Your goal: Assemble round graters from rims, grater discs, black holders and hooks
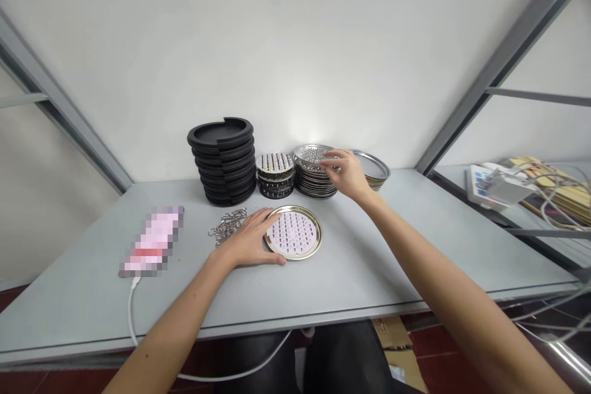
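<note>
A round gold-rimmed metal tray [316,246] lies near the middle of the table, with a lilac disc [294,233] dotted with rows of small metallic pieces inside it. My left hand [252,240] rests at the tray's left edge, thumb and fingers spread along the rim. Beyond it stands a stack of silver trays [316,188], the top one covered in small shiny bits. My right hand [347,175] hovers at the right side of that stack, thumb and forefinger brought together. Whatever may be between those fingertips is too small to make out.
Black round holders [226,163] are stacked at the back left, beside a shorter pile of studded discs [275,175]. Metal clips [228,225] lie by my left hand. A phone [152,240] has a white cable [131,308]. More trays [373,169] stand behind my right hand.
</note>
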The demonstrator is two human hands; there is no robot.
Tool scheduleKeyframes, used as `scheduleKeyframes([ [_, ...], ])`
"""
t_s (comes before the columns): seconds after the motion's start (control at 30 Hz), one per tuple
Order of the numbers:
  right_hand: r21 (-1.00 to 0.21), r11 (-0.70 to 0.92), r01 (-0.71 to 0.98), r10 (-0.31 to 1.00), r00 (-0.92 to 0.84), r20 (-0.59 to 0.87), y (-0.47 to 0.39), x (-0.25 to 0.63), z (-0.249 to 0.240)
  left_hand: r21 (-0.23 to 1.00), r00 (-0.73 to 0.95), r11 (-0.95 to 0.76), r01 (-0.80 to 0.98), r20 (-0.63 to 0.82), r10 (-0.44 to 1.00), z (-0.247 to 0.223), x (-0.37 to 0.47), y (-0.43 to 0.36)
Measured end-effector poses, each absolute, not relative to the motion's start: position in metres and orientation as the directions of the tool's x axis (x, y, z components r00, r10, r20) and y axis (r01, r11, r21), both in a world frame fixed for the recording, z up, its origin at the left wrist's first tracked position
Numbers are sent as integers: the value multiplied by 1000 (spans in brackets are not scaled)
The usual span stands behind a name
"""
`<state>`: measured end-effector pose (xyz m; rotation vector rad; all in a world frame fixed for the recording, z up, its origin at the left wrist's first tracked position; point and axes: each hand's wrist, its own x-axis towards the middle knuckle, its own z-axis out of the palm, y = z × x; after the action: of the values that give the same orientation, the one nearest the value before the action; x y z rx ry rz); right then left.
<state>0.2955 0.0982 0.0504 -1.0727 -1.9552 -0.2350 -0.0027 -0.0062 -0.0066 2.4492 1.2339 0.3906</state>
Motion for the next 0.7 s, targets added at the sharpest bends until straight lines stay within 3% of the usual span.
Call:
scheduleKeyframes([
  [0.27, -178, 706, 686, 501, -305, 810, 100, 299, 54, 391, 554, -544, 743, 98, 827, -8, 10, -9],
  [0.4, -224, 719, 658, 480, -238, 844, 84, 296, 61, 398, 566, -552, 733, 92, 819, -8, 11, -9],
  [0.5, -352, 726, 591, 476, -62, 877, 59, 293, 65, 433, 554, -549, 715, 127, 823, -8, 7, -8],
  [0.6, -584, 732, 350, 559, 181, 809, 35, 291, 59, 468, 478, -514, 719, 203, 854, -6, 3, -7],
  [0.7, -786, 619, -10, 781, 114, 614, 23, 291, 42, 489, 393, -490, 722, 293, 872, -5, 3, -6],
])
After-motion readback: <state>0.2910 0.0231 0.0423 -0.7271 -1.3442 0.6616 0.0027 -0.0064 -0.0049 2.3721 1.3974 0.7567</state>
